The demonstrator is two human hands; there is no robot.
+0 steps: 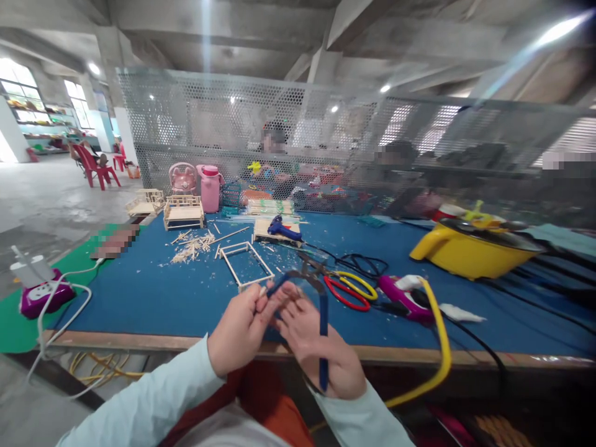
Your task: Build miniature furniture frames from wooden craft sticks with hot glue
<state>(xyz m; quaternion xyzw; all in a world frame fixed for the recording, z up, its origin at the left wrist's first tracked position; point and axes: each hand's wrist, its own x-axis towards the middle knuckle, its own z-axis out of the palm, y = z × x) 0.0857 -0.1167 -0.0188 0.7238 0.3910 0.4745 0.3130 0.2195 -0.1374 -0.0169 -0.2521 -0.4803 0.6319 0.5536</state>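
My left hand is closed in a pinch, fingertips almost against those of my right hand. A small pale piece like a bit of stick shows at its fingers, mostly hidden. Blue-handled pliers are in my right hand, one handle lying under the thumb along the palm. Their handles are spread apart and the dark, blurred jaws point away from me. Just beyond my left hand, a rectangular frame of thin wooden sticks rests on the blue tabletop.
Loose stick pieces lie behind the frame. A blue glue gun rests on a small wooden piece. Red-and-yellow-handled scissors, a purple power strip and a yellow pot are rightward. Small wooden models and a pink flask stand back left.
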